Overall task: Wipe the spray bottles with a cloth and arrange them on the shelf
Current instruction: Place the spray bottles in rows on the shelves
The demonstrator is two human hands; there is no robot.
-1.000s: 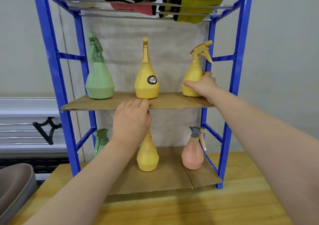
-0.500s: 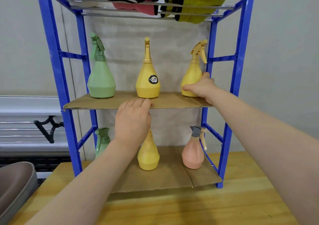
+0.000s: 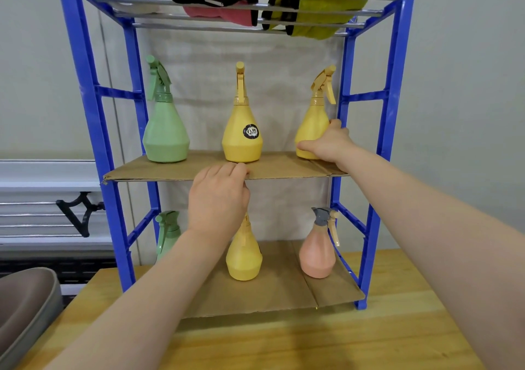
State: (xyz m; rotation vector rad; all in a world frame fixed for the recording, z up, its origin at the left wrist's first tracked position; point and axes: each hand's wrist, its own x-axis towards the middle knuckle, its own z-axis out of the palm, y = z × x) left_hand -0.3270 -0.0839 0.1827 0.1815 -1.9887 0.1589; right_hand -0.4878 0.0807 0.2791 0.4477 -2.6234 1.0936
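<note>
A blue shelf rack [image 3: 372,227] stands on the wooden table. On its middle cardboard shelf [image 3: 159,169] stand a green spray bottle [image 3: 165,134], a yellow labelled bottle [image 3: 241,134] and a second yellow bottle [image 3: 312,125]. My right hand [image 3: 326,146] grips the base of that right yellow bottle. My left hand [image 3: 218,199] holds the front edge of the cardboard shelf, fingers curled over it. On the bottom shelf are a green bottle [image 3: 167,233], a yellow bottle [image 3: 244,259] partly behind my left hand, and a pink bottle [image 3: 316,250]. No cloth is in either hand.
Pink cloth [image 3: 221,9] and yellow-green cloth [image 3: 321,9] lie on the top rail shelf. A grey basin [image 3: 25,307] sits at the table's left edge. A white wall rail with a black bracket [image 3: 79,210] runs behind on the left.
The right yellow bottle's nozzle has turned from pointing right toward the front while my right hand keeps hold of its base. My left hand stays on the shelf edge.
</note>
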